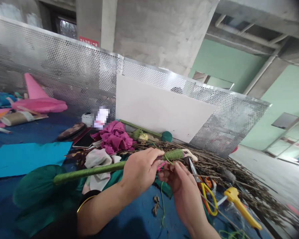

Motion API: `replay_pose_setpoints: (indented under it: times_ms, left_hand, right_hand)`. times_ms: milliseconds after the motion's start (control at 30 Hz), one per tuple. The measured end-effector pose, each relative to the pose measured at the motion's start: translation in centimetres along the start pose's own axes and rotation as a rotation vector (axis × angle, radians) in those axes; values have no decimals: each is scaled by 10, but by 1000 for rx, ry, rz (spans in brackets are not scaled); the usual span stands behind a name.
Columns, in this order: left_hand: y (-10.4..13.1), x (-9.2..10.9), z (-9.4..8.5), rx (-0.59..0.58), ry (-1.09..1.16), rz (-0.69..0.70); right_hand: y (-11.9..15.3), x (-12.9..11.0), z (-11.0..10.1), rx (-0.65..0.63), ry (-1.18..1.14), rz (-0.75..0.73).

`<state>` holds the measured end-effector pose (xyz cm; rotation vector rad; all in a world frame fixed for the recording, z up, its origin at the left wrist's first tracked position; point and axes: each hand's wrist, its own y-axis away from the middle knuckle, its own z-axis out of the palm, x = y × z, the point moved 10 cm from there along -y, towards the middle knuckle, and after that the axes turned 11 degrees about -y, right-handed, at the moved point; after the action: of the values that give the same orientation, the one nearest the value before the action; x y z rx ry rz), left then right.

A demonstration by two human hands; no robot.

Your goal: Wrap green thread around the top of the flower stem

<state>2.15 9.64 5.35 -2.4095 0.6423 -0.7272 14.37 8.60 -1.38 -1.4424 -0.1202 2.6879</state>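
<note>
The left hand (141, 169) grips the green-wrapped stem (94, 170) across mid-frame; the right hand (183, 186) appears to pinch green yarn (173, 155) near the stem's wound end. Slack tension could loosen the winding, and the dangling tail might snag on the scissors (216, 202). Dried twigs (261, 196) crowd the right; the blue tabletop (136, 207), lower centre, gives more room.
</note>
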Motion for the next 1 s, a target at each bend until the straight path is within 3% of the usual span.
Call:
replay_pose_setpoints:
  times_ms: [67, 133, 233, 300, 367, 500, 600, 767, 1000]
  left_hand:
    - [0, 0, 0, -5, 0, -2]
    - [0, 1, 0, -4, -2, -1]
    - [1, 3, 2, -12, -17, 6]
    - [2, 6, 7, -37, -21, 19]
    - [4, 11, 12, -61, -9, 41]
    - [9, 17, 21, -82, 12, 87]
    - [11, 12, 27, -95, -24, 41]
    - [11, 5, 35, -178, -54, -17]
    - [10, 9, 34, -155, -129, 0]
  right_hand:
    - [3, 10, -1, 1, 26, 119]
    - [7, 5, 0, -37, 261, 118]
    - [17, -42, 11, -50, 667, -304]
    - [27, -59, 18, -53, 744, -525]
    - [27, -56, 17, -66, 641, -534]
    - [18, -32, 9, -126, 271, -400]
    - [17, -17, 8, -139, 133, -358]
    - [23, -7, 2, 13, 105, -403]
    - [21, -13, -17, 253, -210, -352]
